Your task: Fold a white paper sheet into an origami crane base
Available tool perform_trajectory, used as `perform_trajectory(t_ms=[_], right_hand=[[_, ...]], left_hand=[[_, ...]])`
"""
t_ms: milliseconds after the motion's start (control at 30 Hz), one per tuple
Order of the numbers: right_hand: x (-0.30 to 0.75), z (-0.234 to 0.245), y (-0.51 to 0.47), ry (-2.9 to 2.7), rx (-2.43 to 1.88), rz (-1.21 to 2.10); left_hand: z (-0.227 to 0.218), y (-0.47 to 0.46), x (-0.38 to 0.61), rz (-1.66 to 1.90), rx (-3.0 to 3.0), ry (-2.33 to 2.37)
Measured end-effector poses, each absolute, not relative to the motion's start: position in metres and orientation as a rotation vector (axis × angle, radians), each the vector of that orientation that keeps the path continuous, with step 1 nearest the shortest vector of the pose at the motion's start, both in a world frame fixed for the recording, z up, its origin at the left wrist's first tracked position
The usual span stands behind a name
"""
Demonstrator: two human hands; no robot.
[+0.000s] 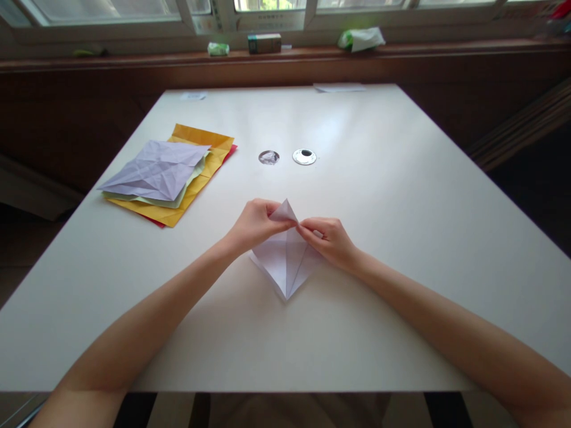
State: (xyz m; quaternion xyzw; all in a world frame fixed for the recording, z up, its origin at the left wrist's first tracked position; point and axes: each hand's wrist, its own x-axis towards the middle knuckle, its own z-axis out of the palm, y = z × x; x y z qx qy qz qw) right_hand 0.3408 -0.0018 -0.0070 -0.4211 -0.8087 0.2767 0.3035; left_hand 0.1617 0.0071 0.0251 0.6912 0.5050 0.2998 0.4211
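A pale lilac folded paper (285, 261) lies on the white table in front of me, one corner pointing toward me and creases running through it. Its far tip stands raised between my hands. My left hand (259, 223) pinches the paper on the left of that tip, thumb in front. On the right, my right hand (328, 239) pinches the paper's edge just below the tip, its fingertips nearly meeting my left thumb. The paper's right corner is partly hidden under my right hand, and its left part sits below my left hand.
To the left is a stack of creased papers: a lilac sheet (160, 169) on top, then a pale green one, a yellow sheet (209, 139) and a red one. Two round metal-rimmed table inserts (304, 157) lie beyond my hands. A small box (264, 43) stands on the windowsill.
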Motion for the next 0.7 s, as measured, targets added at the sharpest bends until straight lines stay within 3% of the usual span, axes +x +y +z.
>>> perform_trajectory(t_ms=[700], right_hand=[[0.3446, -0.0058, -0.0056, -2.061, -0.989, 0.643]], left_hand=[[0.0300, 0.0023, 0.1678, 0.813, 1.741, 1.173]])
